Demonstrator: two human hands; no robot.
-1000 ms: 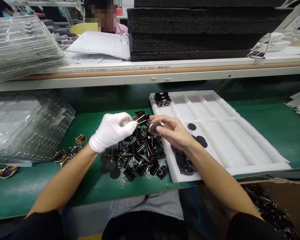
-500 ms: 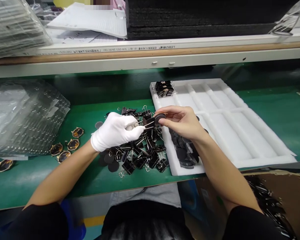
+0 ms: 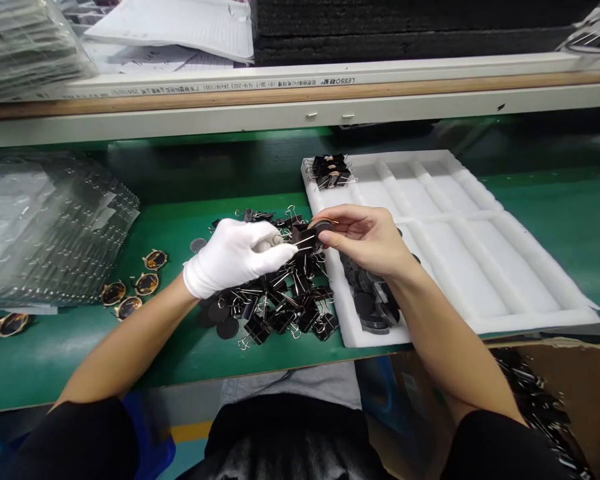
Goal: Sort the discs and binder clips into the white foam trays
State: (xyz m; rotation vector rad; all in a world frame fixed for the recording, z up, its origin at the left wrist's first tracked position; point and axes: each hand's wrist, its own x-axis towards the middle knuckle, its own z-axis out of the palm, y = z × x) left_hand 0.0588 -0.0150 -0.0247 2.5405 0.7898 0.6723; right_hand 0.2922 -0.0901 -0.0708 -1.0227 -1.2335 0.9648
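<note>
My left hand [image 3: 235,257], in a white glove, pinches a black binder clip [image 3: 303,235] by its wire handles. The clip's black body meets the edge of a round black disc [image 3: 324,227]. Bare fingers of my right hand [image 3: 373,240] grip that disc, and a thin golden-brown edge shows behind it. Whether the clip's jaws are around the disc is hard to make out. Beneath both hands lies a pile of loose binder clips [image 3: 280,313]. A few loose black discs [image 3: 227,327] lie at the pile's left edge.
To the right lies a white foam tray [image 3: 500,325] with compartments. Its near-left one holds more black discs [image 3: 367,307]; clipped pieces [image 3: 330,172] fill its far-left corner. Gold-rimmed round pieces [image 3: 147,284] and plastic-wrapped stacks [image 3: 55,233] are at left. A shelf edge [image 3: 205,120] crosses behind.
The binder clip in my left hand has come up against the disc, its black body now showing more fully beside it. My right hand still holds the disc. The view has shifted slightly.
</note>
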